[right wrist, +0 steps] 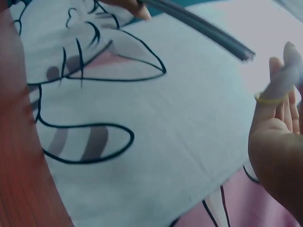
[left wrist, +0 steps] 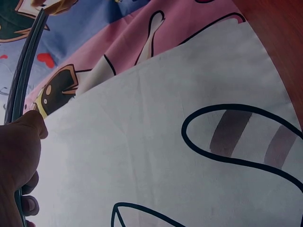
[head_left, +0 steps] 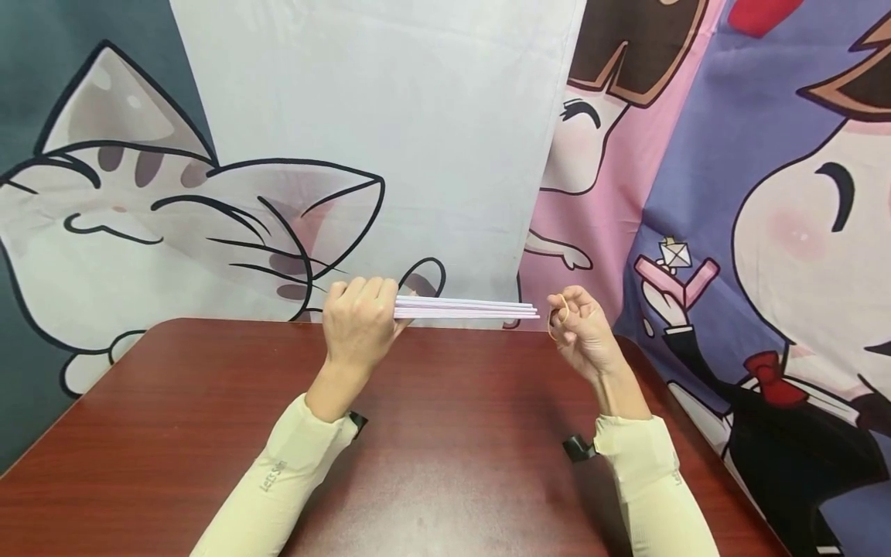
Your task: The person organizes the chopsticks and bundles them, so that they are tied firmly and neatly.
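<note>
Nearest to me come the two pale sleeves, the left sleeve (head_left: 267, 480) running up from the bottom left of centre and the right sleeve (head_left: 654, 483) from the lower right, with a small black device (head_left: 578, 449) near the right cuff.

In the middle of the frame the left hand (head_left: 358, 317) has its fingers wrapped firmly round one end of a bundle of thin, pale sticks (head_left: 466, 309), back of the hand toward me. To the right of centre, the fingers of the right hand (head_left: 585, 329) are bent in and hold a thin yellow band (right wrist: 272, 100), looped about them; exactly which fingers it circles I cannot tell. The bundle lies almost level in the air between the two hands, its free ends pointing right, just beside the band but apart from it.

I'd judge the step in hand to be lining the band up with those free ends. The next move would call for spreading the loop wider than the bundle, with the left grip steady so that no stick slides out. The sticks are not yet banded at that end.

I can make out no box or cup; the left fist alone gathers the sticks. Beyond and below spreads the reddish-brown worktop (head_left: 445, 410), and behind it, filling the upper frame, hangs a printed cloth (head_left: 390, 93) with a cartoon cat at left.
</note>
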`<state>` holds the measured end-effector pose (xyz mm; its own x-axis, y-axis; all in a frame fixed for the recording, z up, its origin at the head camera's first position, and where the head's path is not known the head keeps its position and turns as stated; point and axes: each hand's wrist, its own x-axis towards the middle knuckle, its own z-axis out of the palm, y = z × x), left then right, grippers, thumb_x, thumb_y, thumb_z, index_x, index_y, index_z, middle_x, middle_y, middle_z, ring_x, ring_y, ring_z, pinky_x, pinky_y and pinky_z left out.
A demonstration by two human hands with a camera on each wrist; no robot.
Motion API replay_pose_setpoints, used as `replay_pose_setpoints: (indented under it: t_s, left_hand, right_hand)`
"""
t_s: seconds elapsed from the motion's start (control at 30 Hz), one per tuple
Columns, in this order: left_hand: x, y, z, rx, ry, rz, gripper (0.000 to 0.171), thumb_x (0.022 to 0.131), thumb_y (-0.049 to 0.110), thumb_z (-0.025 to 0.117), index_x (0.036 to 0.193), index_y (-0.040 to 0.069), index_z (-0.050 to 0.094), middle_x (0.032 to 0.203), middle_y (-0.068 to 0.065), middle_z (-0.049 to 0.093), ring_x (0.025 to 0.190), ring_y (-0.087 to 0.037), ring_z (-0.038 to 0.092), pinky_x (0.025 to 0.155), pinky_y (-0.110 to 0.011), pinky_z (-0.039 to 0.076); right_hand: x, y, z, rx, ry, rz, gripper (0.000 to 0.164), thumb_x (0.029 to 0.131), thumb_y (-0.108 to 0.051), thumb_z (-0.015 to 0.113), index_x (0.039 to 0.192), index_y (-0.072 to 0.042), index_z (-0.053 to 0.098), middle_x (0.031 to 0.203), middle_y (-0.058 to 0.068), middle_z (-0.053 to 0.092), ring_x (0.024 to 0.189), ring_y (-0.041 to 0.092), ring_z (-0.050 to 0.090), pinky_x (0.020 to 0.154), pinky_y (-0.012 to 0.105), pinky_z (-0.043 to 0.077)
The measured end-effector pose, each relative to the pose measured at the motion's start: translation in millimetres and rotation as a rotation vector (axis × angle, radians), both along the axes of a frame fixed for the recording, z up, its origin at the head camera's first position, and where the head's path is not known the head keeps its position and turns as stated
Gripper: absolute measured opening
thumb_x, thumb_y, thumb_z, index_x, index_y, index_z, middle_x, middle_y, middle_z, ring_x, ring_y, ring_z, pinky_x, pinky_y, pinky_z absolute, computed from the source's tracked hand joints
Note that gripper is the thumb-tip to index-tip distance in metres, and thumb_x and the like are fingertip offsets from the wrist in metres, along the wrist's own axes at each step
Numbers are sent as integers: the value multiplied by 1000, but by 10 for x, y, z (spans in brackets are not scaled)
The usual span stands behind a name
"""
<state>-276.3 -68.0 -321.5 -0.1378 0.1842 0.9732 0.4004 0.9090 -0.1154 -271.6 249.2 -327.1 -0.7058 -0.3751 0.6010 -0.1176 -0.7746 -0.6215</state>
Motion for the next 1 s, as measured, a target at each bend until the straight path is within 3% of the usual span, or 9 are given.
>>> replay_pose_setpoints:
  t_s: [0.1,0.2,0.3,0.4,0.47,0.7,0.83,1.0]
  left_hand:
    - [-1,-3,-7,-1,-4,-1,42,95,32,50,63,6,43,52,-5,40,48,-27,41,56,-40,34]
    - [-1,-7,-10,-2,-3,-3,41,94,32,51,63,6,44,52,-5,41,48,-27,42,56,-40,34]
    - [-1,-8,-10,-7,-2,-4,41,94,32,53,64,6,44,52,-5,42,49,-27,43,56,-40,34]
    - [2,-2,-8,-19,-1,-1,40,93,32,54,64,6,46,53,-6,43,49,-27,44,56,-40,34]
    - [9,5,-13,-30,-7,2,39,93,32,54,65,6,47,53,-5,45,49,-27,44,56,-40,35]
    - [49,17,-63,-56,-34,14,36,93,31,53,66,7,49,55,-5,48,50,-26,46,55,-39,35]
    - [57,55,-79,-61,-25,5,37,93,32,54,66,7,49,55,-5,47,50,-26,46,54,-38,35]
    - [75,58,-37,-71,-23,26,39,93,34,56,66,8,47,55,-4,46,51,-25,45,55,-38,34]
  right_hand:
    - [28,-84,21,8,19,-77,11,89,0,64,100,-1,68,104,14,74,53,10,34,52,20,22]
    - [42,-135,33,59,22,-211,9,89,-8,67,94,-2,73,101,12,75,60,10,48,56,18,35]
    - [59,-169,51,131,41,-317,13,87,-10,71,97,-2,76,103,12,74,84,13,65,72,19,49]
    - [76,-205,70,202,109,-358,22,85,-6,74,107,-2,75,107,14,73,104,18,68,90,22,50]
    - [83,-228,81,256,160,-377,28,84,-3,75,111,0,74,110,14,73,110,19,66,92,23,49]
    - [86,-304,141,505,265,-450,37,77,6,78,113,5,71,111,12,72,100,18,68,79,28,57]
    - [75,-353,266,748,337,-520,40,72,8,80,111,5,72,111,13,71,103,21,68,82,28,56]
    - [20,-481,494,928,444,-551,42,71,7,82,112,3,72,111,17,71,103,23,69,90,31,53]
